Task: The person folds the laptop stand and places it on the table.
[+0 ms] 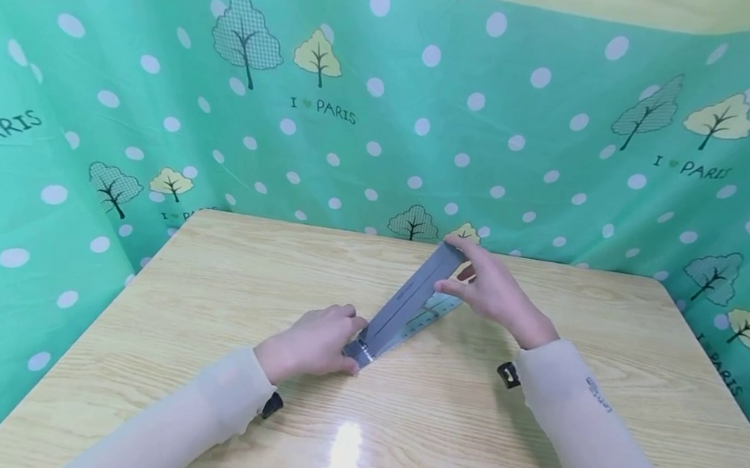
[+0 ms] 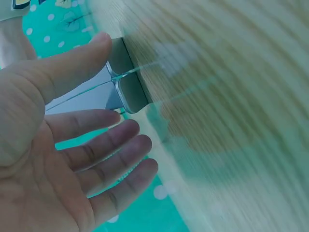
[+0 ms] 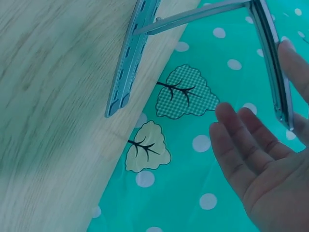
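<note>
A grey metal folding laptop stand (image 1: 413, 291) stands partly unfolded mid-table, its hinged end towards me and its upper arm raised. My left hand (image 1: 317, 338) holds the hinged end (image 2: 133, 92) between thumb and index finger; the other fingers stretch out beside it in the left wrist view. At the raised far end, my right hand (image 1: 496, 291) pinches the upper arm (image 3: 270, 55) between thumb and index finger. Below it, the right wrist view shows the slotted base strip (image 3: 128, 63) on the table and a thin strut (image 3: 198, 18) joining it to the raised part.
The pale wooden table (image 1: 212, 267) extends around the stand, with a bright light reflection near its front. A green dotted curtain (image 1: 325, 179) with printed trees hangs behind the table and along its sides. Black wrist mounts (image 1: 509, 375) stick out at the sleeves.
</note>
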Demonstrator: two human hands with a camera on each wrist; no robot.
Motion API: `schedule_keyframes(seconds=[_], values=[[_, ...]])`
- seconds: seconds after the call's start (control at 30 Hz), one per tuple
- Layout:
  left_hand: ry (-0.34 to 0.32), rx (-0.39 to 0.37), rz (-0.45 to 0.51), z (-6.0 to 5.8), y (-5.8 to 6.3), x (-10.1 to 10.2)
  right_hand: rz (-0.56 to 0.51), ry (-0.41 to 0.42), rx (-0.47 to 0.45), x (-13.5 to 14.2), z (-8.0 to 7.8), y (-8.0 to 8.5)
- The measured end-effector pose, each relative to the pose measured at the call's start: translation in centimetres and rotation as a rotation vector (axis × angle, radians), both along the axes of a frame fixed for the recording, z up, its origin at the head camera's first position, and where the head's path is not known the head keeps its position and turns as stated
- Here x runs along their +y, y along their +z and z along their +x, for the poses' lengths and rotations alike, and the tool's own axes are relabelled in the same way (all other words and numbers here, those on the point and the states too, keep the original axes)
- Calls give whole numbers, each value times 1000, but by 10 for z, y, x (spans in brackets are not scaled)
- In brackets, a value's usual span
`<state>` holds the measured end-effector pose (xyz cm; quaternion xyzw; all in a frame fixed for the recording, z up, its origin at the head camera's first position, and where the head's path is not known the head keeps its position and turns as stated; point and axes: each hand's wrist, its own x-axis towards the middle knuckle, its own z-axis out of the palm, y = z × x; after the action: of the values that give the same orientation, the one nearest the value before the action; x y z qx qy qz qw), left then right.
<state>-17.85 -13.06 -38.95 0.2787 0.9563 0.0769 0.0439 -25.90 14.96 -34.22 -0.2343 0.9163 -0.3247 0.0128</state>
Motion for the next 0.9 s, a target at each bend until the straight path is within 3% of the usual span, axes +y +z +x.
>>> schedule_keyframes(seconds=[0.33, 0.63, 0.9], values=[[53, -73, 41, -5, -2, -4, -32, -30, 32, 2, 0, -7], [78, -143, 70, -23, 1, -16, 13, -134, 161, -6, 13, -9], [113, -172, 88, -42, -1, -23, 76, -246, 184, -21, 29, -5]])
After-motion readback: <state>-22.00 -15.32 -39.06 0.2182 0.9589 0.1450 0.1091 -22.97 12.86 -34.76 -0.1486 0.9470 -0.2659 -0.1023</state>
